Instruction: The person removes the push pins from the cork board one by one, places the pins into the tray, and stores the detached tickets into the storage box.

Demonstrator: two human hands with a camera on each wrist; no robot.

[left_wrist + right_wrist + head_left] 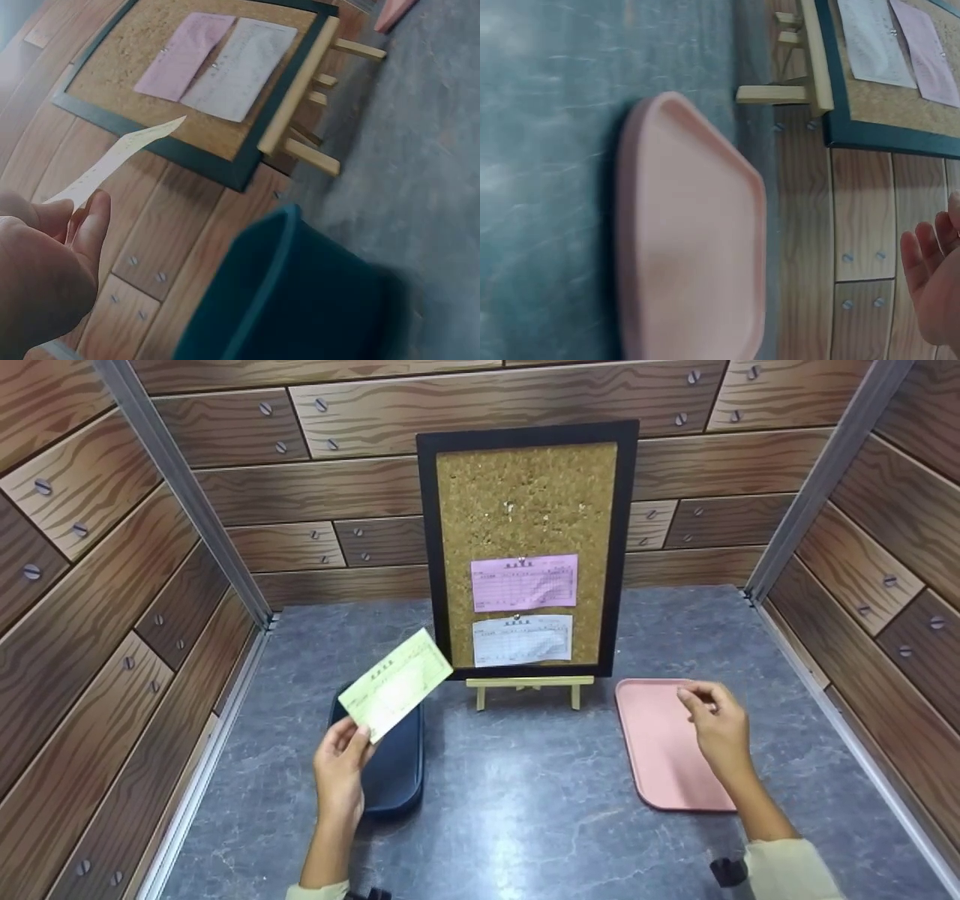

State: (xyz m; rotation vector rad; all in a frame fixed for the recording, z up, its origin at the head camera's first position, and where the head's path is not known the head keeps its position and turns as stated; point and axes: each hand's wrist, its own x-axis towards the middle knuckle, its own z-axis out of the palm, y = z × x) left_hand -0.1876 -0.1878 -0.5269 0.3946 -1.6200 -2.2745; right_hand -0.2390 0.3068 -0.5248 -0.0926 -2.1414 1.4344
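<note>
Green slip [397, 686], pinched by left grip [341, 769] near corkboard [525, 476] — pinning step, seemingly; next, align it there; right grip [721, 727], contents unclear.

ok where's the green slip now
In the head view, the green slip is left of centre, pinched by the left hand, partly covering the dark blue container.

Right sleeve [792, 871] pale greenish beige; left sleeve [318, 892] matching; small black fittings [727, 872] beside both.
</note>
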